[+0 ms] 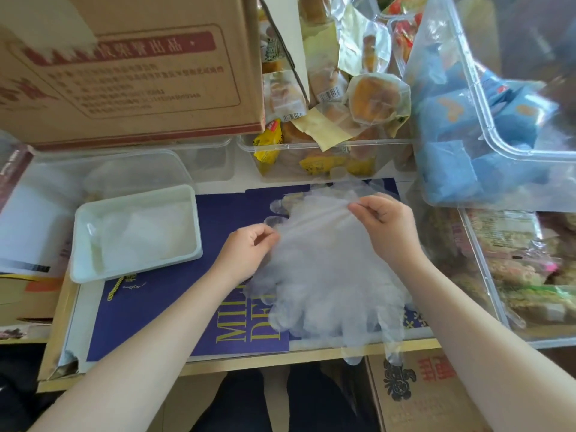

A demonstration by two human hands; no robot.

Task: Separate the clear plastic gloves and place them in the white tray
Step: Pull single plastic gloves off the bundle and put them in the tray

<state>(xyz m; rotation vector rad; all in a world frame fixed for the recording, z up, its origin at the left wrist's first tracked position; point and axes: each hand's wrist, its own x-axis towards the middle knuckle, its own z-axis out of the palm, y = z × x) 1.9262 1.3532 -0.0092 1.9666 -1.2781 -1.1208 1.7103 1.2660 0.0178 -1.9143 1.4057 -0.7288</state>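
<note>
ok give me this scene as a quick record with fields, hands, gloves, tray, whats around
left hand: pinches the left edge of the glove pile
right hand: pinches a thin layer at the top of the pile
clear plastic gloves: a bunched pile on the blue sheet, some fingers hanging over the table's near edge
white tray: left of the pile, with clear plastic already lying in it
behind: a cardboard box and a clear bin of wrapped pastries
right: a clear bin of blue packets
task state: separating under way
</note>
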